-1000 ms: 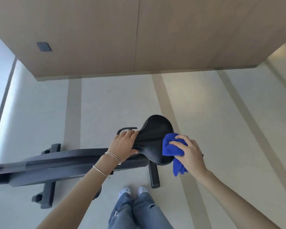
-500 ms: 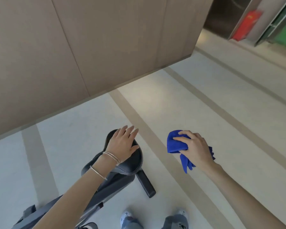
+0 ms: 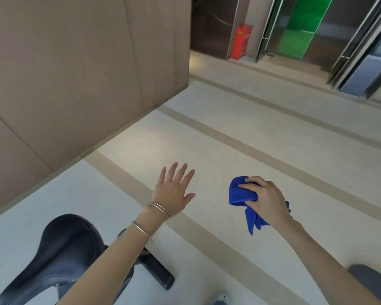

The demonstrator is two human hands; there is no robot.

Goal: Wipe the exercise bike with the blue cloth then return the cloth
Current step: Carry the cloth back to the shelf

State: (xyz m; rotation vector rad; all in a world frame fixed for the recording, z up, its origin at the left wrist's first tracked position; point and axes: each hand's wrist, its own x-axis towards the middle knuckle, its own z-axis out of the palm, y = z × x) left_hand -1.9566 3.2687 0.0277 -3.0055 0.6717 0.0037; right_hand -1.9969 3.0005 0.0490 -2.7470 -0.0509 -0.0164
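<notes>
Blue cloth (image 3: 242, 192) sits bunched in your right hand (image 3: 267, 202), at about four o'clock from the middle of the view, with a loose tail hanging below your fist. Your fingers are curled closed around it. Your left hand (image 3: 174, 194) floats just left of centre, flat, palm down, fingers spread wide and holding nothing; thin bangles (image 3: 160, 210) circle that wrist. The two hands are apart, with bare pale floor (image 3: 229, 137) between them.

At seven o'clock, the black saddle (image 3: 64, 245) of the exercise bike lies under your left forearm, and a black foot bar (image 3: 158, 272) of the bike pokes out toward six o'clock. Neither hand touches the bike.

A tan wall panel (image 3: 75, 73) fills the view from nine to twelve o'clock; its bottom edge runs diagonally and ends in a corner near twelve. Past that corner the floor opens toward one and two o'clock, where a red box (image 3: 241, 41) and a green panel (image 3: 299, 27) stand. A grey rounded object (image 3: 374, 280) cuts in at five o'clock.
</notes>
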